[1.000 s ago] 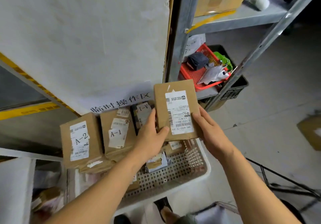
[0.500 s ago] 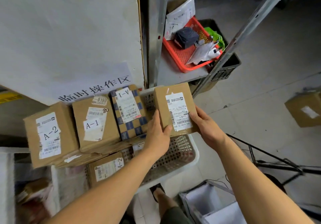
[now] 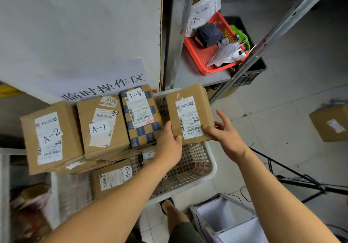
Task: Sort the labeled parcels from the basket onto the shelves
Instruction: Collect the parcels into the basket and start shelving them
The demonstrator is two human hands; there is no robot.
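A brown cardboard parcel (image 3: 190,110) with a white shipping label is held over the white perforated basket (image 3: 190,169). My left hand (image 3: 169,144) grips its lower left edge, thumb on the front. My right hand (image 3: 224,135) holds its lower right corner, thumb on the label, fingers spread loosely behind. In the basket lie a brown parcel marked A-2 (image 3: 50,137), a brown parcel marked A-1 (image 3: 101,125), a blue-checked parcel marked A-1 (image 3: 140,116) and a lower parcel marked A-2 (image 3: 113,178).
A grey metal shelf (image 3: 188,75) behind the basket carries a red tray (image 3: 205,54) of small packets. A white board with black characters (image 3: 75,35) stands on the left. Another cardboard box (image 3: 331,122) lies on the tiled floor at right; white bins (image 3: 226,220) sit below.
The view has tilted down, so the basket and parcels sit higher and larger. The held parcel has come down closer to the basket, and my right fingers have loosened from its edge.
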